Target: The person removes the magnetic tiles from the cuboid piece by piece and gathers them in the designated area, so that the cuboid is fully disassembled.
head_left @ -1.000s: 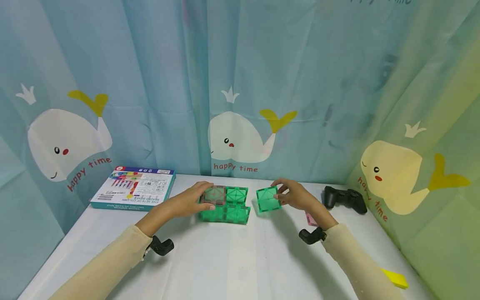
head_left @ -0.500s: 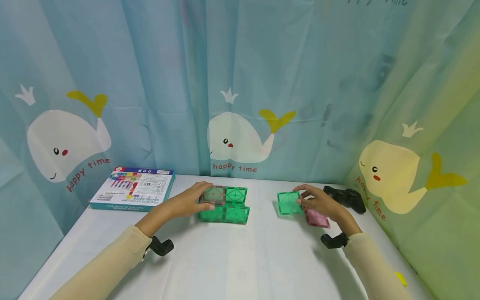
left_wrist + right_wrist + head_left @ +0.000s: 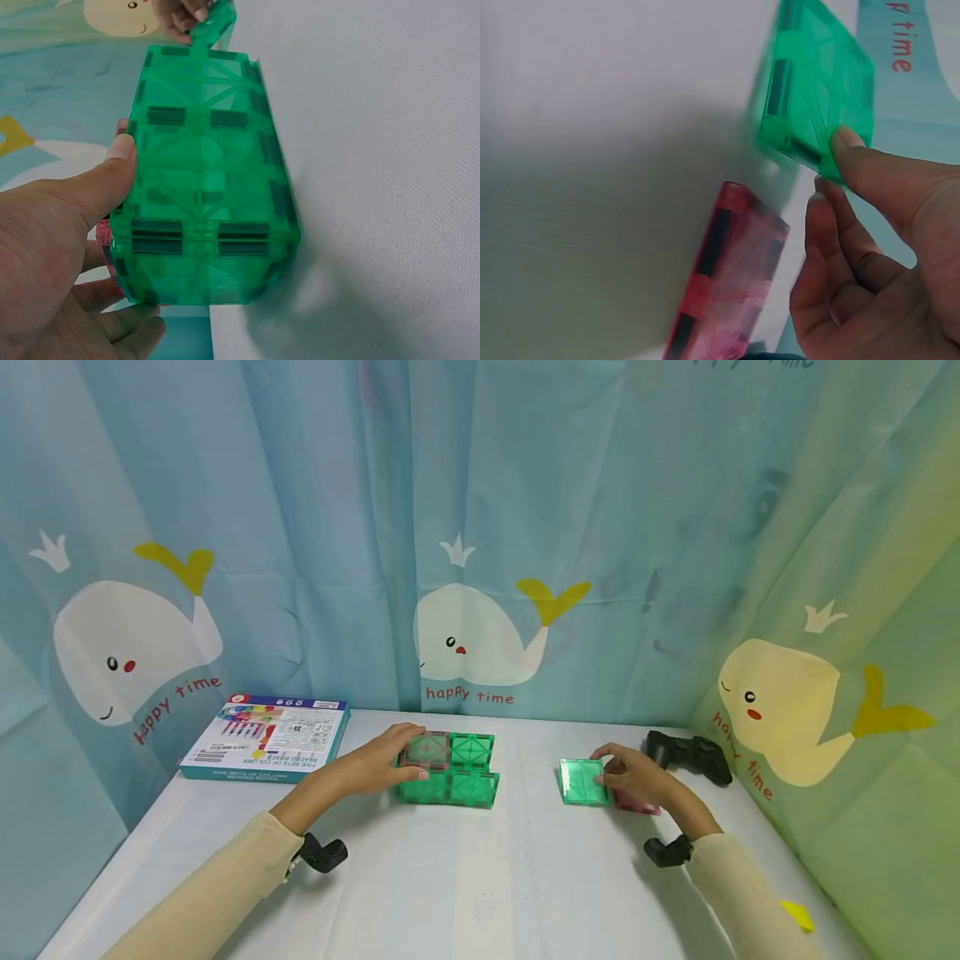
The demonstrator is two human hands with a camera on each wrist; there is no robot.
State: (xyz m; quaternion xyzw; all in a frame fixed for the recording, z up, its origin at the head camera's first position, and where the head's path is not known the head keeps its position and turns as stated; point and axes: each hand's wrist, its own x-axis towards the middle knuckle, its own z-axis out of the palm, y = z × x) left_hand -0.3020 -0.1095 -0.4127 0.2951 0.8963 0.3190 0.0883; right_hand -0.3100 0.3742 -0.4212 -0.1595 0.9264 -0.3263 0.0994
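My left hand (image 3: 375,764) grips the left end of a block of green magnetic tiles (image 3: 474,788), with a pink square tile (image 3: 429,751) at its upper left. In the left wrist view the thumb presses the side of the green block (image 3: 202,165), and the other fingers curl behind it. On the right, my right hand (image 3: 639,776) pinches a green square magnetic tile (image 3: 581,782) by its right edge, low over the table. A pink magnetic tile (image 3: 637,804) lies partly hidden beneath that hand. The right wrist view shows this pink tile (image 3: 739,277) apart from the held green one.
A black game controller (image 3: 690,757) lies at the back right. At the back left is a flat printed box (image 3: 266,739). A yellow piece (image 3: 798,917) sits near the right sleeve. A whale-print curtain (image 3: 480,527) hangs behind the white table (image 3: 450,885).
My right hand has carried the green tile rightward, away from the block, then lowered it beside the pink tile. The left hand and the block have stayed put.
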